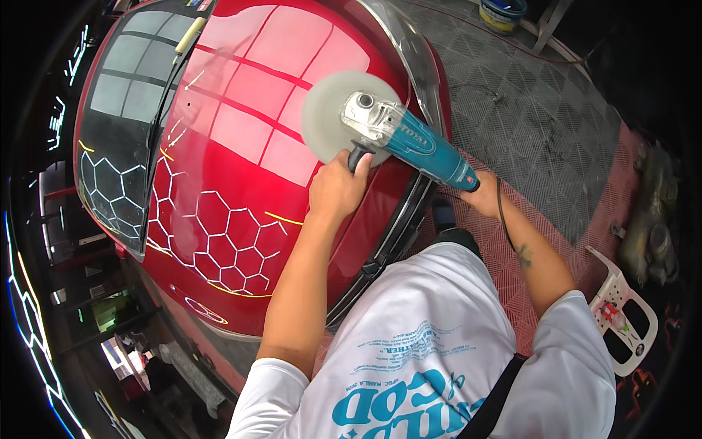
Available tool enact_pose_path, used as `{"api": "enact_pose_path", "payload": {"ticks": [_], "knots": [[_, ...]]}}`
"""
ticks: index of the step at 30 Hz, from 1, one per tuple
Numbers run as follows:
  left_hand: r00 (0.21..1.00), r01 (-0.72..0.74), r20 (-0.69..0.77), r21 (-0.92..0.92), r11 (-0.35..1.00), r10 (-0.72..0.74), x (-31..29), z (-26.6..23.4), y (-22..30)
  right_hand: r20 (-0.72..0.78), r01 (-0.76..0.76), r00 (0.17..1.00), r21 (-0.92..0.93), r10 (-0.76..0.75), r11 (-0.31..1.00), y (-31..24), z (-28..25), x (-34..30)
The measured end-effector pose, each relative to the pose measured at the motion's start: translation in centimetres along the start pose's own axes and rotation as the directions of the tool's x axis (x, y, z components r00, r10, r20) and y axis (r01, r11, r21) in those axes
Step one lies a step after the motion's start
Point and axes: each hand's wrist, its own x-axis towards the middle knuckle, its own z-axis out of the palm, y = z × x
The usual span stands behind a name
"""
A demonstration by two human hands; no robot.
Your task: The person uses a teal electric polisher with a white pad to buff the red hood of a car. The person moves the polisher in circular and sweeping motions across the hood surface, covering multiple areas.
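A teal car polisher (420, 143) with a silver gear head lies across the front corner of a glossy red car hood (241, 139). Its round pale pad (322, 110) looks blurred and rests on or just above the paint near the headlight (413, 58). My left hand (338, 186) is closed round the black side handle (358, 155) beside the gear head. Around the rear end of the polisher's body my right hand (479, 196) is wrapped, its fingers partly hidden under the tool. A black cord (502, 212) runs from that end along my right forearm.
The windshield (128, 80) and a wiper (172, 80) lie to the left. Grey and red floor tiles (526, 124) spread to the right. A white plastic chair (621, 314) stands at lower right with a small bottle on it. A bucket (502, 14) sits at the back.
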Motion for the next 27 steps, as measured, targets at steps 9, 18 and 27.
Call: {"api": "enact_pose_path", "payload": {"ticks": [9,18,27], "knots": [[0.998,0.041,-0.039,-0.027,0.999,-0.042,-7.0,0.1,-5.1,0.004,0.011,1.0,-0.025,-0.011,1.0,-3.1,4.8,-4.9],[0.995,0.049,-0.075,-0.133,0.99,-0.059,-15.6,1.7,-12.8,0.021,-0.017,1.0,-0.052,0.018,0.999,-4.7,12.0,-10.9],[0.983,0.09,-0.13,-0.29,0.953,-0.132,-25.5,4.0,-22.7,0.101,0.011,0.995,-0.175,0.007,0.984,-10.2,18.0,-16.2]]}}
